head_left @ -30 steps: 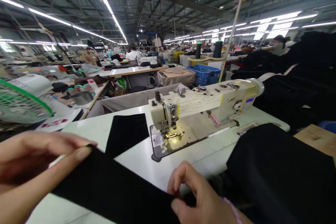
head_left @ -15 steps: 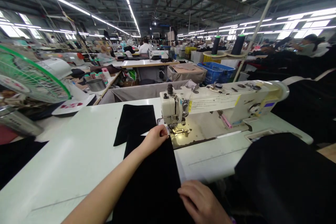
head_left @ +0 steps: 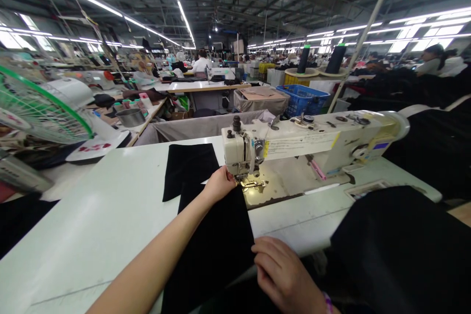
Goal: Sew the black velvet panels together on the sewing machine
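A long black fabric piece [head_left: 217,240] runs from the sewing machine [head_left: 298,142] back toward me over the pale table. My left hand [head_left: 221,184] is closed on its far right corner, right beside the presser foot; the fingertips are partly hidden against the machine head. Nearer to me, my right hand [head_left: 285,272] pinches the fabric's right edge between thumb and curled fingers. Another black fabric piece [head_left: 189,167] lies flat to the left of the machine head, meeting the long piece near my left hand.
A green-rimmed fan [head_left: 40,108] stands at the left, near a metal canister [head_left: 22,176]. Black cloth [head_left: 405,250] is heaped at the front right. Behind the machine are a blue basket [head_left: 301,99] and thread cones [head_left: 335,59]. Other people sit farther back.
My left hand has moved slightly forward, closer to the presser foot, with the fabric. My right hand has moved up slightly along the fabric's edge, and the near end of the cloth has shifted forward.
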Tool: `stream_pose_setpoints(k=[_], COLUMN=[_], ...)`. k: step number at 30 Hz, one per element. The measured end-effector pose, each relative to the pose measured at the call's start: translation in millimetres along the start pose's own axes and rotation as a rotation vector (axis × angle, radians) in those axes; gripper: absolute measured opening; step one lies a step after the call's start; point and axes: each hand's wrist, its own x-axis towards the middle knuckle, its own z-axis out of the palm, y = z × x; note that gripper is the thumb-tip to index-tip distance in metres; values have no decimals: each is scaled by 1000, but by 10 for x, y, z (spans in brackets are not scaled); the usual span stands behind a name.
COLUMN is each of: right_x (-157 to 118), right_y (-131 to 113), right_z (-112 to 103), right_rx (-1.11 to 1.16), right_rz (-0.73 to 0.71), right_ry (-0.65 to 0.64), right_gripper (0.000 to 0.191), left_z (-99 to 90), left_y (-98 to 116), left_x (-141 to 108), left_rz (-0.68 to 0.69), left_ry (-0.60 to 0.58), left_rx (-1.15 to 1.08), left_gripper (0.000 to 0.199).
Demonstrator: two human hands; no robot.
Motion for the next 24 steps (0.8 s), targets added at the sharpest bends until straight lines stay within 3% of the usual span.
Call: stream_pose_setpoints(k=[4,7,11,13,14,15,17,21,24], right_x=[12,16,12,13,17,27,63,200,316], right_y=[8,6,10,13,14,16,22,76,169], right_z=[6,-3,-23,-33,-37,-41,-44,-21,21], right_rx=[-3,-12,-4,8,15,19,19,23,23], right_rz=[-4,-6,-10,-5,-2,1,20,72,98], right_ry=[-10,-25,-46,-68,-77,-83,-85,-85,-129], right_gripper=[30,30,31,33,34,35,37,34,30], left_z=[-18,-24,-3,22,35,47,63,41,-13], left_y=[-16,25,178,219,212,186,87,-121,-171], left_x=[22,-57,-582,-993,-1194,-1370,-1605,-1588,-1402], left_rz=[31,60,143,308,453,575,757,936,923], left_ry=[8,80,213,122,-3,-93,-139,-108,-145], left_rx=[30,93,210,260,262,262,301,427,464], left_gripper=[17,14,27,21,15,18,32,52,52])
